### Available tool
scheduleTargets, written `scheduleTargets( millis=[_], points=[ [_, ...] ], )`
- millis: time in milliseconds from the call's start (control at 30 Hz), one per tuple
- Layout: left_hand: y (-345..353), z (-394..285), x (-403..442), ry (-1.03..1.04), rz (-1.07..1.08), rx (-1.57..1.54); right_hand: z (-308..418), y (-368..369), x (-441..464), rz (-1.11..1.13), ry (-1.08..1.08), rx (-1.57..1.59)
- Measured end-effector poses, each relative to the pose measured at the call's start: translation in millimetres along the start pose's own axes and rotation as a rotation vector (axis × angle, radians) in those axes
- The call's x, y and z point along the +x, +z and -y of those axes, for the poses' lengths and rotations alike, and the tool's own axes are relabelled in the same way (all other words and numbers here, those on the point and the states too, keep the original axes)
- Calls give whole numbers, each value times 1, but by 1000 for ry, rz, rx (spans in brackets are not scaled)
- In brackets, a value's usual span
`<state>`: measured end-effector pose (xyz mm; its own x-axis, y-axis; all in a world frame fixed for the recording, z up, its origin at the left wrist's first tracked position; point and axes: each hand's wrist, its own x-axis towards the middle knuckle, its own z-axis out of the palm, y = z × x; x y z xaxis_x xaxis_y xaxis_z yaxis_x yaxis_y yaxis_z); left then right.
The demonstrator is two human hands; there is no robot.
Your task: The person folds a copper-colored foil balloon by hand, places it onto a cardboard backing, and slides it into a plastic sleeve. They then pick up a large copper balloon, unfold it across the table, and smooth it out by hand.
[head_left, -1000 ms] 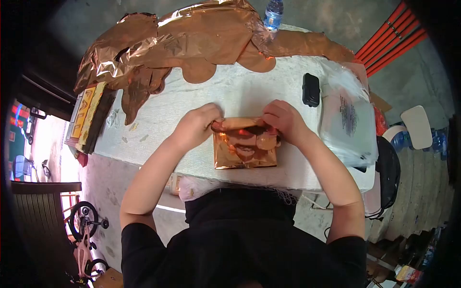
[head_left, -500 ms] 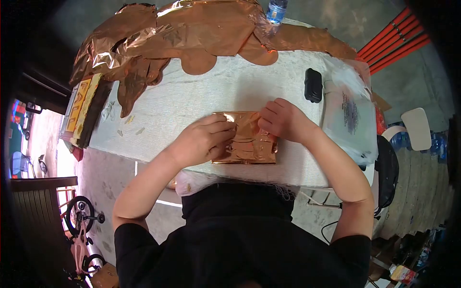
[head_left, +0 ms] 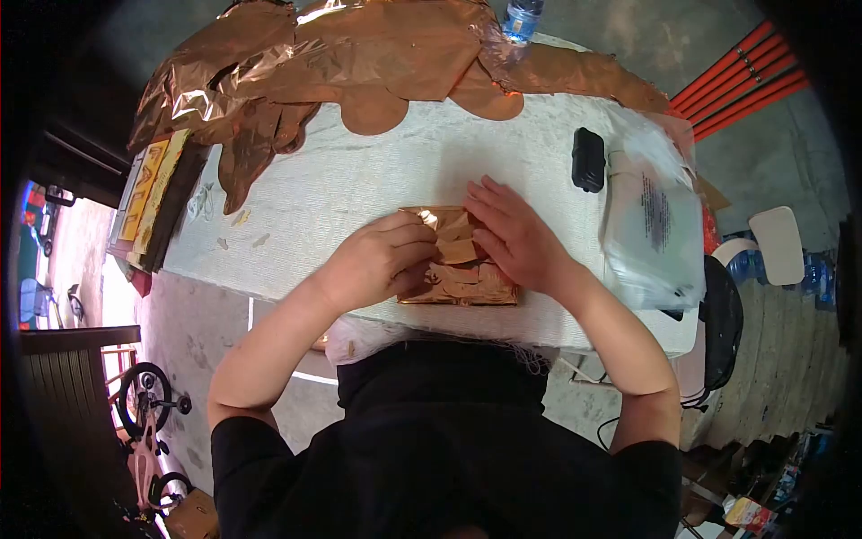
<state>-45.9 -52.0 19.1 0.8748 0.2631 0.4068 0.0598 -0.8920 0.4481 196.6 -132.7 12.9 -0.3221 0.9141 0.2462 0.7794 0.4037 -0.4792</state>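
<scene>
A folded rectangle of shiny copper-coloured foil (head_left: 462, 286) lies near the front edge of the white-covered table, creased and wrinkled on top. My left hand (head_left: 377, 262) is closed at its left side, with bent fingers over the foil and fingertips partly hidden. Across the right side rests my right hand (head_left: 519, 235), its fingers stretched out and slightly apart, with the palm side down. It covers the foil's upper right part.
Large copper foil sheets (head_left: 377, 54) lie along the table's far side, with a water bottle (head_left: 521, 22) behind them. To the right are a black case (head_left: 588, 160) and clear plastic bags (head_left: 655, 216). A yellow-edged box (head_left: 153, 198) stands at the left edge.
My right hand has uncurled from the foil's upper right corner and now lies stretched out, further left over it. The left hand has hardly moved.
</scene>
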Motion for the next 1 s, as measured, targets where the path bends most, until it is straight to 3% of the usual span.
scheduleTargets(
  millis=[200, 400, 767, 933, 1000],
  points=[
    [1, 0, -2, -42, 13, -22, 10, 16, -7, 32, 110, -8],
    [-2, -2, -1, -74, 15, -13, 17, 26, -8, 19, 87, -226],
    [2, -9, 2, -83, -19, -93, 20, 30, -7, -65, 55, -299],
    [-1, -33, 3, -182, 254, -25, 21, 34, -9, -82, 83, -287],
    [1, -34, 1, -179, 249, 0, 19, 34, -9, -78, 75, -297]
  ],
)
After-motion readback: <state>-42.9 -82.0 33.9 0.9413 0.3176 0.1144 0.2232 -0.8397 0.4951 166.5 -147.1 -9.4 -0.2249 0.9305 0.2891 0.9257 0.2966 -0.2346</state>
